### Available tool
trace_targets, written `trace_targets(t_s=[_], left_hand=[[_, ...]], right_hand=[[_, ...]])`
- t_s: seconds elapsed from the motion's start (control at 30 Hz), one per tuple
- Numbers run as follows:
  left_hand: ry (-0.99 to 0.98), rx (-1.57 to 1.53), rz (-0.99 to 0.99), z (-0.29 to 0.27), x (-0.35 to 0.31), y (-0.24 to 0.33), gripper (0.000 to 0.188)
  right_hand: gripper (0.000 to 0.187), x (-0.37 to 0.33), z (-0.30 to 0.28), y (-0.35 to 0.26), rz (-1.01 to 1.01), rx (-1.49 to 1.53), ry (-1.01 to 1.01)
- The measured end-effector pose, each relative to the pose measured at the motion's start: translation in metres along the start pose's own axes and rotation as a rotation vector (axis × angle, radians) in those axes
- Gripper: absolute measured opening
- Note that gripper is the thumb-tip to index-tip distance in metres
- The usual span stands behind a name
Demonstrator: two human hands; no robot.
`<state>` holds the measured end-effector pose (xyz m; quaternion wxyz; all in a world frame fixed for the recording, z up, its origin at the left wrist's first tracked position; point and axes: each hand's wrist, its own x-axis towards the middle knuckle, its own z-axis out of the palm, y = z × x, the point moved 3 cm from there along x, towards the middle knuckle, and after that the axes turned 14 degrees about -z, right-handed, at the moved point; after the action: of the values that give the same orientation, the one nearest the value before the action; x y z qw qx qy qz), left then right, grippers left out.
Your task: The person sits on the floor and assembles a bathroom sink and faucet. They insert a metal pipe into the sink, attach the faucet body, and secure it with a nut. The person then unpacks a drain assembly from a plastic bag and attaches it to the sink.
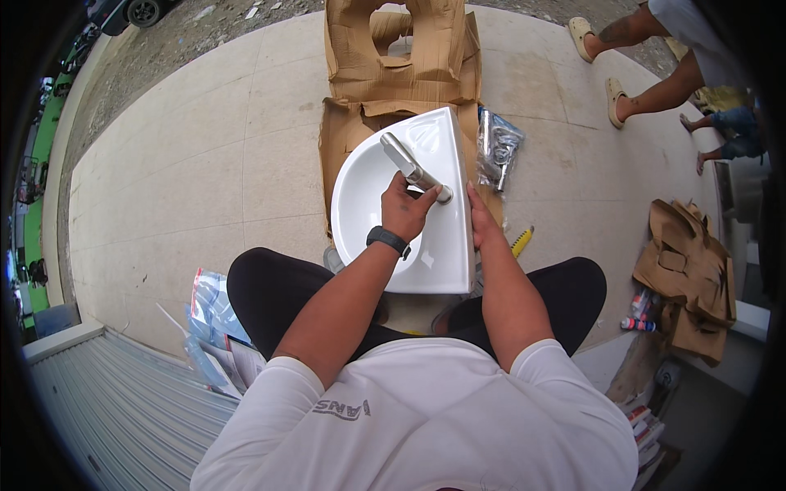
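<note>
A white ceramic washbasin [360,192], rounded on its left and straight on its right, rests between my knees, partly over an opened cardboard box. A brushed-metal faucet [399,155] stands at the basin's right side, its spout pointing up and left over the bowl. My left hand [405,208] is closed round the lower body of the faucet. Along the basin's straight right edge, my right hand [481,218] presses against the outer side, with its thumb at the rim; its other fingers are mostly hidden.
Beyond the basin stands the torn cardboard box [401,82]. Plastic-wrapped metal fittings [497,151] and a yellow-handled tool [521,240] lie to the right. Plastic packaging [211,311] is at my left, flattened cardboard [684,270] far right. Another person's legs [655,102] stand at upper right.
</note>
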<state>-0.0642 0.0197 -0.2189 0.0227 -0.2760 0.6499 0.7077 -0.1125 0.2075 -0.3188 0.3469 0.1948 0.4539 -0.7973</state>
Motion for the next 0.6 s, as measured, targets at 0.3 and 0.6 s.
trace_targets(t_s=[0.3, 0.6], left_hand=[[0.031, -0.019, -0.006, -0.001, 0.003, -0.0068, 0.044], [0.042, -0.073, -0.002, 0.0006, -0.0018, -0.0046, 0.045]], right_hand=[[0.073, -0.0031, 0.0036, -0.0018, -0.021, 0.03, -0.025], [0.072, -0.0059, 0.0033, -0.0012, -0.077, 0.034, -0.05]])
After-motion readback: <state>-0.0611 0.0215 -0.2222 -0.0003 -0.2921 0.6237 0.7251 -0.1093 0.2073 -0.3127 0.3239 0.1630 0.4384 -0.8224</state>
